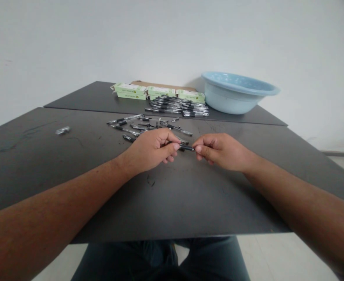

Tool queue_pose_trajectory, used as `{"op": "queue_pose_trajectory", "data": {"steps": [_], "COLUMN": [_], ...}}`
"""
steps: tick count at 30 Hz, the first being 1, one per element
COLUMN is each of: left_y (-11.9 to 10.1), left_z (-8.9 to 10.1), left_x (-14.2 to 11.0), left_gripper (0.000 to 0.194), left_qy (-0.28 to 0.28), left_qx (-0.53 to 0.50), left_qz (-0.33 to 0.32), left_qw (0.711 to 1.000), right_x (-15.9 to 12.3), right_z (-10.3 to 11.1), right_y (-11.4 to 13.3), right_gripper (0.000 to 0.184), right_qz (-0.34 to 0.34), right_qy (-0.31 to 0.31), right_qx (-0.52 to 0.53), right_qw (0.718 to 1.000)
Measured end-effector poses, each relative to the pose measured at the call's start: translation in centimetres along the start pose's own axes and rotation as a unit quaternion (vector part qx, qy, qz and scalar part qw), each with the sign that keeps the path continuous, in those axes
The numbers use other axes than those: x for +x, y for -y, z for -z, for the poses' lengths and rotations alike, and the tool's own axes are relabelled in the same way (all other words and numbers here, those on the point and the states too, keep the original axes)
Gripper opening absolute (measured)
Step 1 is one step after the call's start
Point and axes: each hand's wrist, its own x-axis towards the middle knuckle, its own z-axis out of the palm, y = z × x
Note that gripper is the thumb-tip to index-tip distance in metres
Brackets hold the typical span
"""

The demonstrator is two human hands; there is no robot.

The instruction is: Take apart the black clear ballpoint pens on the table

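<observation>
A pen with a black grip (186, 148) lies level between my two hands, above the dark table (172, 207). My left hand (157, 146) pinches its left part between thumb and forefinger, hiding that end. At its right end, the thumb and forefinger of my right hand (218, 150) are closed on the tip. Just beyond my left hand are loose pens and pen parts (148, 127), scattered and partly covered by that hand.
Behind the loose parts is a heap of pens (174, 105). Green and white boxes (131, 91) stand in a row at the back, beside a light blue basin (236, 93). A small clear packet (62, 130) lies at the left. A seam crosses the table.
</observation>
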Motion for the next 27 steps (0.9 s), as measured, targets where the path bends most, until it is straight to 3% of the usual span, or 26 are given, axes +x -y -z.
{"op": "queue_pose_trajectory", "data": {"steps": [9, 22, 27], "left_y": [-0.1, -0.1, -0.5], "left_z": [0.0, 0.3, 0.2], "left_x": [0.2, 0.1, 0.3], "left_gripper": [0.02, 0.019, 0.019], "left_qy": [-0.009, -0.034, -0.042], "left_qx": [-0.007, 0.053, 0.03], "left_qz": [0.012, -0.029, -0.016], "left_qw": [1.0, 0.998, 0.999], "right_x": [0.1, -0.1, 0.0], "right_z": [-0.3, 0.2, 0.0], "right_y": [-1.1, -0.4, -0.4], "right_gripper": [0.029, 0.019, 0.018], "right_qz": [0.031, 0.036, 0.039], "right_qy": [-0.03, -0.068, -0.078], "right_qx": [0.077, -0.035, -0.025], "right_qw": [0.996, 0.996, 0.996]}}
